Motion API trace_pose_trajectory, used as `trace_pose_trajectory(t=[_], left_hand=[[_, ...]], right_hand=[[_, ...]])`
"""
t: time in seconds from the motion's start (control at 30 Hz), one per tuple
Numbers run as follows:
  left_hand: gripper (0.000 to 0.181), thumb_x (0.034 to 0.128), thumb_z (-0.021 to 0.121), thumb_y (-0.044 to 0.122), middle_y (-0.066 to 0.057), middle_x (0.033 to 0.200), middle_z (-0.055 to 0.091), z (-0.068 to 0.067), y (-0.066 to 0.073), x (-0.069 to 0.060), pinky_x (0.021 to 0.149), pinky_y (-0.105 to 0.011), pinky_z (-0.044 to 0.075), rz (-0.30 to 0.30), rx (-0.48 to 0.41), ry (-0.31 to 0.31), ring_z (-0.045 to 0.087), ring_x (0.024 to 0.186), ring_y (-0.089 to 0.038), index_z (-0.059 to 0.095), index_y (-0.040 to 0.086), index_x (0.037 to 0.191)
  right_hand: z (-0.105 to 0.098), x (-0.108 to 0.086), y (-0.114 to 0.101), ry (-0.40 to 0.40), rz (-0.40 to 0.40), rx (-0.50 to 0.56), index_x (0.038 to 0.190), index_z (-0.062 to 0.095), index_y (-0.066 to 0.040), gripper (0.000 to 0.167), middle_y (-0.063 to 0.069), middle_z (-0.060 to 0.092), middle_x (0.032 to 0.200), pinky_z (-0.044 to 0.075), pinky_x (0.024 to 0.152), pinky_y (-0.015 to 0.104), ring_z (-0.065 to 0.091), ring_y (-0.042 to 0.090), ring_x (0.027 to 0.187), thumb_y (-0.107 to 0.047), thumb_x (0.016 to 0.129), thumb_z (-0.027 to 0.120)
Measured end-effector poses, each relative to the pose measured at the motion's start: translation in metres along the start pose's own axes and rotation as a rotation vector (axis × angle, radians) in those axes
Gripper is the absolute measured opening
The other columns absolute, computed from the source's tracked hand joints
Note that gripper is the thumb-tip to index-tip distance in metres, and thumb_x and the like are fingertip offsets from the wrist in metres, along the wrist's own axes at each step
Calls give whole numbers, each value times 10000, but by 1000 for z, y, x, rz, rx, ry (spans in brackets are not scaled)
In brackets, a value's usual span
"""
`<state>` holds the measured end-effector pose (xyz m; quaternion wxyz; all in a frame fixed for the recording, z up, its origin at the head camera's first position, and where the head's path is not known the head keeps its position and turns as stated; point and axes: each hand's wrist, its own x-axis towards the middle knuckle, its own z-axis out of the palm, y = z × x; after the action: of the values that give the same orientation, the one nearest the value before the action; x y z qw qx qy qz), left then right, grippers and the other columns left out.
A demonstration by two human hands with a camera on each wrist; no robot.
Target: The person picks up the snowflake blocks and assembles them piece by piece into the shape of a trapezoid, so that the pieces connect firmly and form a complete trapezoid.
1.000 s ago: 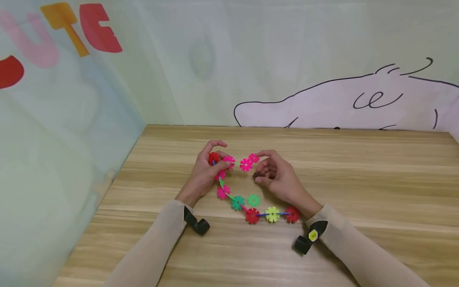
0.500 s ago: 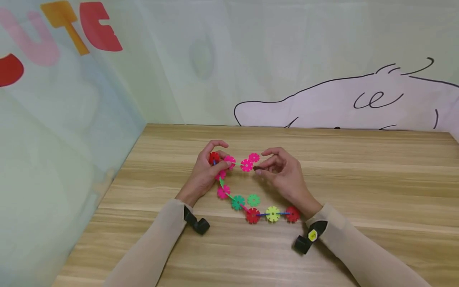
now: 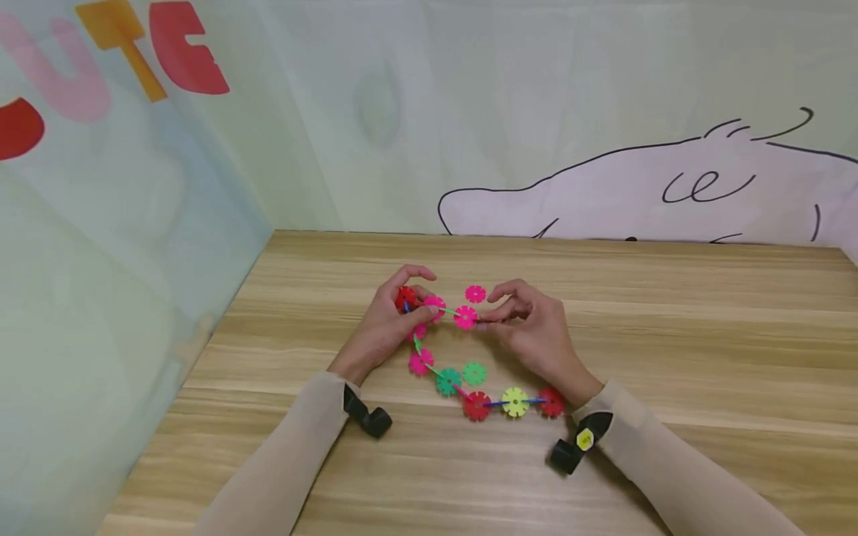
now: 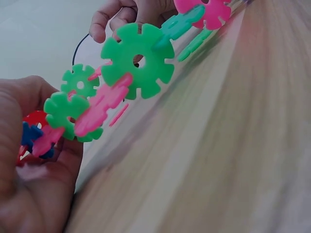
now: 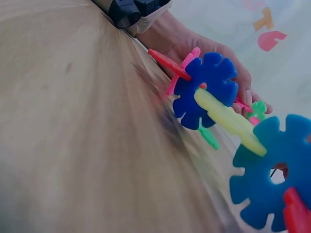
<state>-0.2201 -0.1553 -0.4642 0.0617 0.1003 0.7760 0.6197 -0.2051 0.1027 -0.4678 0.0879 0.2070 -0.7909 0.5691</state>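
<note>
My left hand [image 3: 385,327] grips a chain of slotted plastic flower discs near its far end, with the thumb on a pink disc [image 3: 434,306]. A red disc [image 3: 405,296] shows beside those fingers. Pinched edge-on in my right hand [image 3: 539,331] is a small dark disc [image 3: 483,321], mostly hidden by the fingertips. It meets the rim of the chain's pink end disc [image 3: 465,318]; whether the slots are engaged I cannot tell. In the left wrist view the chain's green disc [image 4: 138,60] runs up from the left hand. A blue disc [image 5: 206,90] fills the right wrist view's middle.
A loose pink disc [image 3: 475,294] lies beyond the chain's end. Inside the curve lies a loose light green disc [image 3: 474,373]. The chain's near part, with a yellow disc [image 3: 515,402], reaches toward the right wrist. A printed backdrop [image 3: 335,134] stands behind the wooden table [image 3: 670,335].
My right hand has brought the dark disc up and against the pink end disc. The left hand and the chain have shifted slightly right and nearer, apart from the loose discs.
</note>
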Motion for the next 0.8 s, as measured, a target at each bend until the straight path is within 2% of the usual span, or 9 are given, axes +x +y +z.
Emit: trace_pose_trajectory(t=[0.23, 0.37, 0.53, 0.67, 0.8], left_hand=[[489, 994, 730, 74, -29, 1031, 695, 4, 3, -1, 829, -228, 572, -6, -23, -37, 676, 858, -183, 553, 122, 1448], [491, 995, 726, 72, -35, 1022, 693, 4, 2, -2, 816, -231, 578, -8, -20, -46, 676, 845, -186, 557, 124, 1453], [518, 994, 708, 61, -51, 1083, 706, 5, 0, -2, 820, -225, 588, -16, -35, -10, 704, 865, -169, 538, 131, 1478], [533, 998, 702, 80, -38, 1085, 710, 4, -1, -2, 832, -223, 599, 2, -52, 12, 731, 881, -145, 519, 142, 1494], [473, 1031, 628, 83, 7, 1024, 703, 0, -2, -1, 824, -219, 614, 35, -217, -56, 727, 874, -111, 505, 66, 1487]], right_hand=[[-2, -1, -1, 30, 15, 3, 1048, 692, 1, 301, 83, 814, 799, 587, 805, 156, 768, 34, 822, 55, 818, 880], [-2, -1, -2, 24, 34, 3, 1072, 707, -34, 327, 67, 819, 807, 584, 823, 152, 769, 30, 824, 37, 814, 895], [-1, 0, 1, 1, -8, -14, 1196, 704, -26, 409, 86, 838, 912, 594, 860, 164, 754, 78, 846, 55, 834, 877], [-1, 0, 3, 3, -34, -15, 1250, 679, -14, 452, 114, 834, 991, 603, 813, 180, 735, 98, 846, 92, 844, 848], [-2, 0, 3, -4, -33, 15, 1261, 657, -15, 446, 109, 838, 966, 621, 855, 196, 756, 116, 854, 82, 864, 835]])
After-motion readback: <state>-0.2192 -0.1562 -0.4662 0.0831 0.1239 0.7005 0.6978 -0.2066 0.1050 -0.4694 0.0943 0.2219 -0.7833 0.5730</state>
